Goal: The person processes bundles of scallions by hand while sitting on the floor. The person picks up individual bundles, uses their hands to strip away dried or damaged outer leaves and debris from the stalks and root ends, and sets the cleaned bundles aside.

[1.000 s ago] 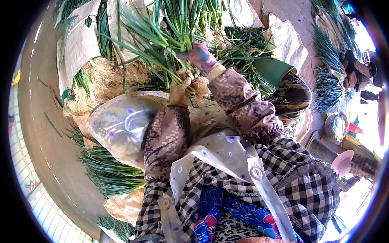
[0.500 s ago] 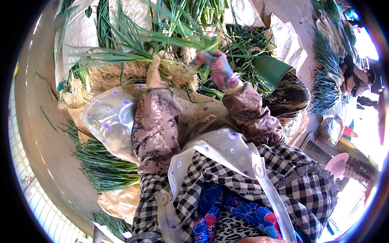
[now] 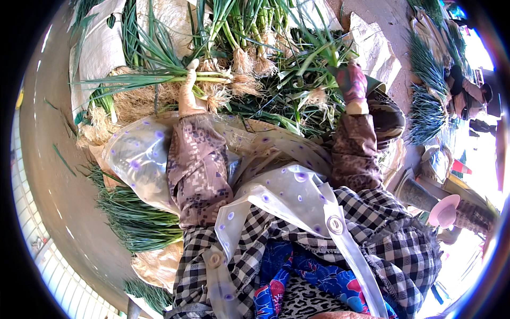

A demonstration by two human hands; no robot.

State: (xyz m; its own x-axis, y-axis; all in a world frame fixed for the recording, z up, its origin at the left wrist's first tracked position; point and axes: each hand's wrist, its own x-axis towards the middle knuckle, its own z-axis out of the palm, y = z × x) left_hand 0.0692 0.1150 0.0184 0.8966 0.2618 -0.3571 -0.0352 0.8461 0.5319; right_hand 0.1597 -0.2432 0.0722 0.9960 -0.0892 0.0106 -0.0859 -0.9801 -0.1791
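My left hand (image 3: 188,98), at left of centre, is closed round a few green onions (image 3: 215,77). Their long leaves point left and their hairy roots hang to the right of the fist. To the right, my right hand (image 3: 353,87), in a pink and dark patterned glove, grips some loose green onion leaves (image 3: 325,52) over a heap of stripped leaves (image 3: 287,87). Beyond my left hand lie more green onions with pale roots (image 3: 243,61). A row of root ends (image 3: 133,95) lies left of that hand. My right fingers are partly hidden by the leaves.
A clear spotted plastic apron (image 3: 135,154) covers my lap. Bundled green onions lie at the left (image 3: 143,215) and far right (image 3: 425,119). Pale sacks (image 3: 101,45) lie at the far left. Another person (image 3: 467,98) is at the far right, above a pink round object (image 3: 444,211).
My right hand has moved right, away from my left hand, carrying green leaves over the heap. My left hand has shifted slightly left, still holding the green onions.
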